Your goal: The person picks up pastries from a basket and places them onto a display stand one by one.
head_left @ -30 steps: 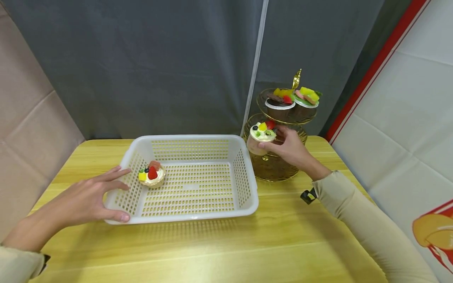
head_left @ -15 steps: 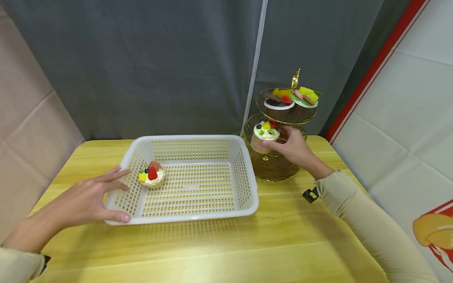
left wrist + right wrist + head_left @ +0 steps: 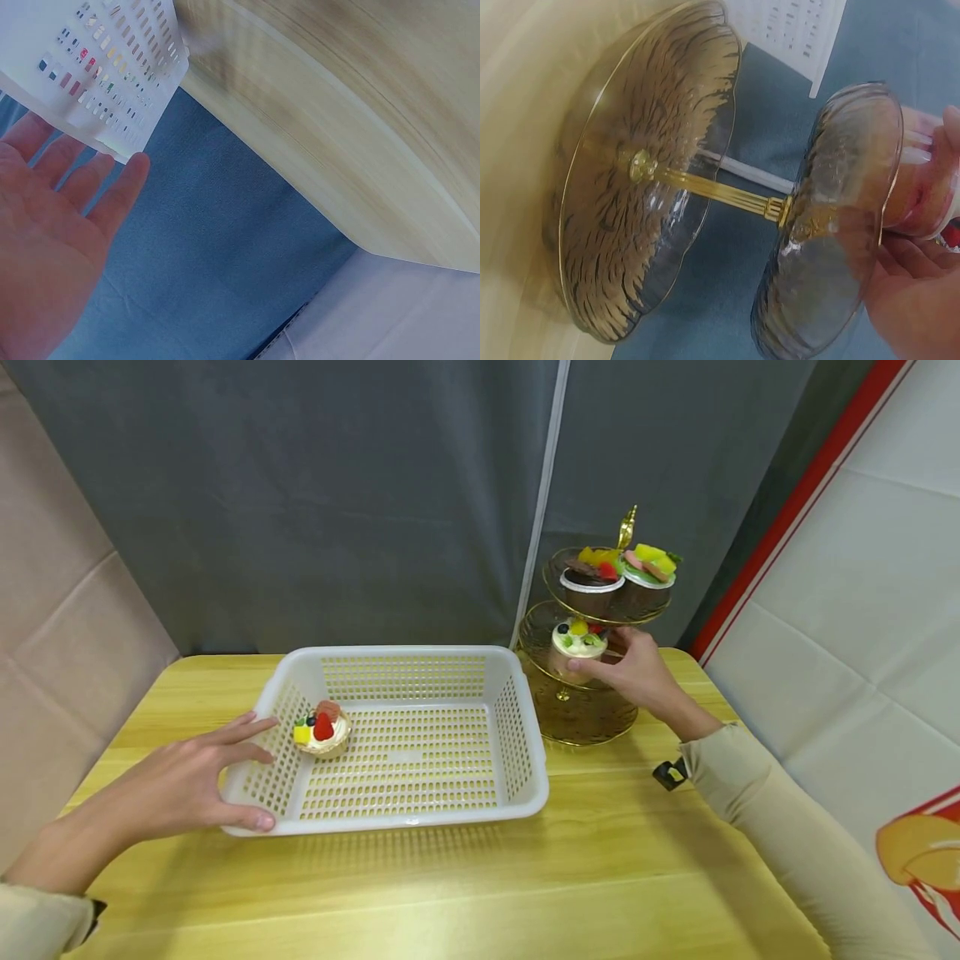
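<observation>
My right hand [image 3: 645,677] grips a fruit-topped dessert cup [image 3: 576,652] between thumb and fingers. The cup has white cream, berries and green pieces on top, and sits within the middle tier of a gold-rimmed, three-tier cake stand [image 3: 573,727]. Seen from below in the right wrist view, the pinkish cup [image 3: 919,172] is at the glass tier's rim. My left hand [image 3: 187,781] rests at the left end of a white perforated basket [image 3: 534,785], fingers spread along its rim. In the left wrist view those fingers [image 3: 120,199] lie nearly straight against the rim.
A fruit tart [image 3: 326,735] lies inside the basket at its left. Two fruit-topped chocolate-coloured cups, one dark [image 3: 588,589] and one with green topping [image 3: 648,577], stand on the top tier. A grey curtain [image 3: 337,510] hangs behind the wooden table [image 3: 450,893].
My right hand has carried the dessert cup rightward, from the middle tier's left edge to farther in over that tier. The left hand and basket have stayed put.
</observation>
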The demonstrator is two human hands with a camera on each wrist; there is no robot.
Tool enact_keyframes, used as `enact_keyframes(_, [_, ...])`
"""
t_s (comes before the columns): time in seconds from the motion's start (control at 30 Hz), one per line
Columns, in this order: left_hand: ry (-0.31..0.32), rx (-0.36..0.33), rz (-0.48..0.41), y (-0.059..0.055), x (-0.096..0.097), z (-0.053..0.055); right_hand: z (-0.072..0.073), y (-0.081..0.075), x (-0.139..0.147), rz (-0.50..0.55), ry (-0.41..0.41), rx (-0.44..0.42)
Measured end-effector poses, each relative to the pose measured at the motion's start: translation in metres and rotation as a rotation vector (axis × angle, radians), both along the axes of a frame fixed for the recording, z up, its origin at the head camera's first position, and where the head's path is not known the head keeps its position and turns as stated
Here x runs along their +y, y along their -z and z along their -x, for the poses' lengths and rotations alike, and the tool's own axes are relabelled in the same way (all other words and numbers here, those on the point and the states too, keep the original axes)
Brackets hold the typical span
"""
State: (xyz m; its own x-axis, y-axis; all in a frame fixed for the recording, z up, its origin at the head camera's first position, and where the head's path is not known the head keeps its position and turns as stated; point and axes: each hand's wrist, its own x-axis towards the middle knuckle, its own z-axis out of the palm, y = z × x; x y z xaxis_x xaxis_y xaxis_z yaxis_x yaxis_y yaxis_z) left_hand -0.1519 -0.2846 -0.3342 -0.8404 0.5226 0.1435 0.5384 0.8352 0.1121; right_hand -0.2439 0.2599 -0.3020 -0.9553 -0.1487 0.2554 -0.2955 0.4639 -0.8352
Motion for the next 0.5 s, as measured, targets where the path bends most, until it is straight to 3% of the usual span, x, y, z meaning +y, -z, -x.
enact_keyframes(0.5, [0.001,0.004,-0.002,0.0,0.0,0.0,-0.003,0.003,0.015,-0.021,0.06,-0.02])
